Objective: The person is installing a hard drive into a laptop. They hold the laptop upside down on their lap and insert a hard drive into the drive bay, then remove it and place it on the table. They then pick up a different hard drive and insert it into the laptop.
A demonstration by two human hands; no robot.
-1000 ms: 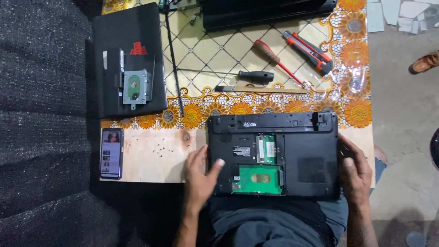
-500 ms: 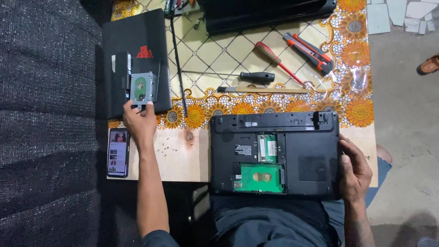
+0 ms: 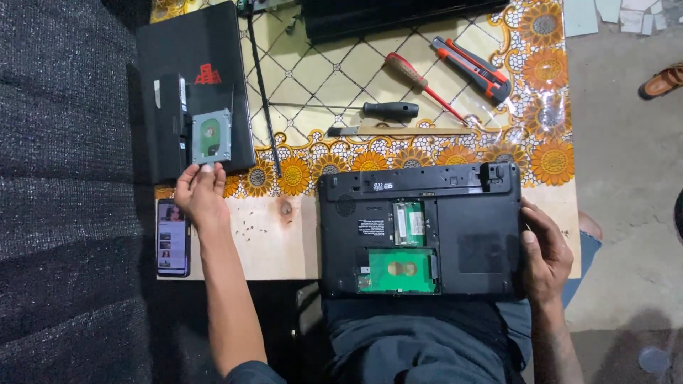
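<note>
**Hard drive and opened laptop**

Our left hand [image 3: 201, 193], at left of frame, pinches the lower edge of the hard drive [image 3: 211, 136] lying on a black case [image 3: 213, 53]. Our right hand [image 3: 546, 254] clasps the upturned laptop [image 3: 469, 213], lower centre.

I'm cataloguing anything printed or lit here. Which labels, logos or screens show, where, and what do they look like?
Phone screen: left table edge, below the left hand; lit, small pictures.
Red logo: on the black closed laptop, top left.
White stickers: small rectangles on the open laptop underside.
</note>
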